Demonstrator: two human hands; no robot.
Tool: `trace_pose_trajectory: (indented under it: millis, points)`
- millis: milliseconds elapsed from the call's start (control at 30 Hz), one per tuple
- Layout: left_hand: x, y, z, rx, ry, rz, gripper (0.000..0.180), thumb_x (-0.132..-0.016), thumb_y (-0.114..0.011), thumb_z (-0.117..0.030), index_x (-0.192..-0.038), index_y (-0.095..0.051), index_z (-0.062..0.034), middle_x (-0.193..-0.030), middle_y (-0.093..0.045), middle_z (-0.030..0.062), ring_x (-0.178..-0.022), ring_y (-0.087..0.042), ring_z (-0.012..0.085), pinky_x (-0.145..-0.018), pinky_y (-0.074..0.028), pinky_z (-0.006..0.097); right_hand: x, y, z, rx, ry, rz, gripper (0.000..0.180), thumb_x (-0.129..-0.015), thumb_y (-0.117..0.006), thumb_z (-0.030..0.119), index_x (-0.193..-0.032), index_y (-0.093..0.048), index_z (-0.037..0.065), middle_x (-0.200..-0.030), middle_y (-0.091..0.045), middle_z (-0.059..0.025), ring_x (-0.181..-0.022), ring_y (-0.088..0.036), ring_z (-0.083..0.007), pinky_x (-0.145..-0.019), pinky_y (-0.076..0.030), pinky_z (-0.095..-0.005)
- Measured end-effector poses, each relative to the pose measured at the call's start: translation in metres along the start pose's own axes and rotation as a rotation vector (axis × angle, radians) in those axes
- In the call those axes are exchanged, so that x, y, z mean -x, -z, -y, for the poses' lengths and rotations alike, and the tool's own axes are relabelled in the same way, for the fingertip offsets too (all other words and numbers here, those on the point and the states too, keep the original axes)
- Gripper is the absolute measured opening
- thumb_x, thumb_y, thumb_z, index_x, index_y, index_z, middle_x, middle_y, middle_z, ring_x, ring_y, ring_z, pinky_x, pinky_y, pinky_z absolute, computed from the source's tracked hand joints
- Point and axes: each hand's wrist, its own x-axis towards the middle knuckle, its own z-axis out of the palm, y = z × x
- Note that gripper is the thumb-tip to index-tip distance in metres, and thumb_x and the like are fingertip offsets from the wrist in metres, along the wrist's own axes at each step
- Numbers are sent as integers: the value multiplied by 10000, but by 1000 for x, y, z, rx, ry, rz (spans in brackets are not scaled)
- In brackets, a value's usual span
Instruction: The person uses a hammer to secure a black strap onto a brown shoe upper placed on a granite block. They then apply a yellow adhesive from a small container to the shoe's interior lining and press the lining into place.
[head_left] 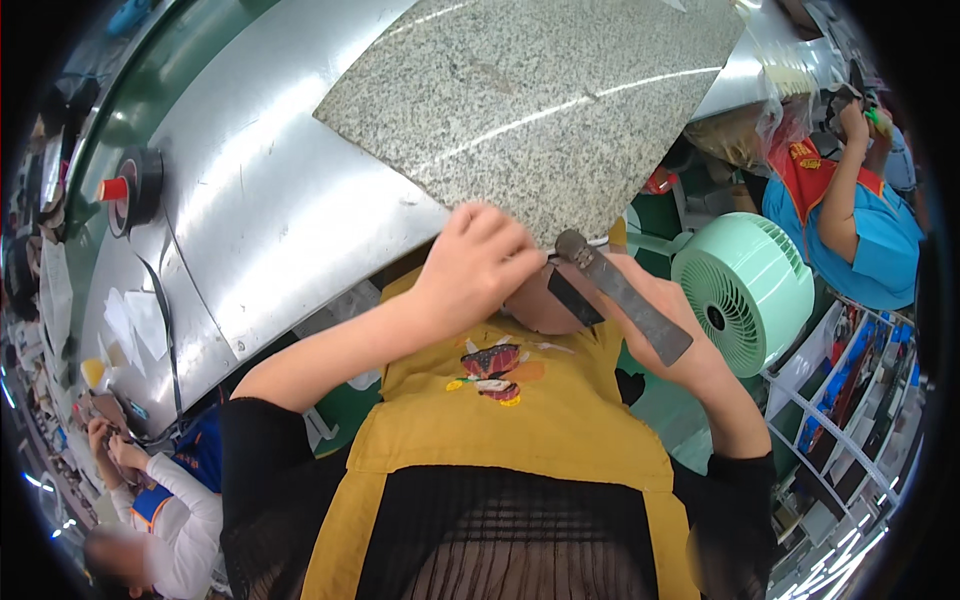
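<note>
A dark metal hammer point(625, 295) is in my right hand point(665, 300), whose fingers are largely hidden behind the hammer's head. Its round face points toward the granite slab and its long flat end toward my right forearm. My left hand point(480, 260) is closed, its fingers curled at the slab's near edge. Just below these fingers is a pinkish-brown piece point(540, 305) with a black strip point(573, 298) on it, perhaps leather; my left fingers pinch its upper edge. The speckled granite slab point(530, 120) lies on the metal bench top.
The shiny metal bench point(270, 170) runs along the left, with a black round object with a red centre point(135, 190) and white papers point(140, 320) on it. A mint-green fan point(745, 290) stands at right. Co-workers in blue point(860, 240) and white sleeves point(180, 520) are nearby.
</note>
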Motion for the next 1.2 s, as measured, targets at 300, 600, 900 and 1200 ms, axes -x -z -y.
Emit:
trace_pose_trajectory:
  millis: [300, 600, 900, 1200]
  points:
    - [1, -7, 3, -139, -154, -79, 271, -684, -624, -122, -953, -611, -92, -900, -558, 8, -861, -528, 180, -822, -426, 364, -5, 6, 9, -73, -57, 73, 310, -893, -499, 39, -1202, -494, 18, -926, -596, -165, -771, -601, -334, -670, -482, -353]
    - [0, 2, 7, -11, -12, -19, 245, -672, -651, -121, -916, -628, -129, -879, -563, -13, -898, -518, 185, -856, -391, 378, -14, 6, 16, 20, -148, 169, 344, -822, -580, 114, -1139, -469, 42, -873, -612, -177, -799, -616, -402, -663, -496, -451]
    - [3, 3, 18, 85, -122, -11, 255, -648, -668, -119, -899, -630, -118, -881, -552, -3, -882, -524, 206, -828, -418, 378, -17, 21, 29, -101, -21, 37, 339, -845, -545, 108, -1171, -479, 46, -950, -607, -180, -825, -618, -390, -673, -496, -447]
    - [5, 4, 11, -54, -154, -29, 231, -668, -641, -133, -898, -619, -122, -890, -539, 1, -895, -520, 201, -871, -412, 401, -16, 10, 23, 32, 4, 80, 328, -849, -567, 159, -1128, -461, 21, -894, -623, -180, -812, -623, -381, -644, -486, -439]
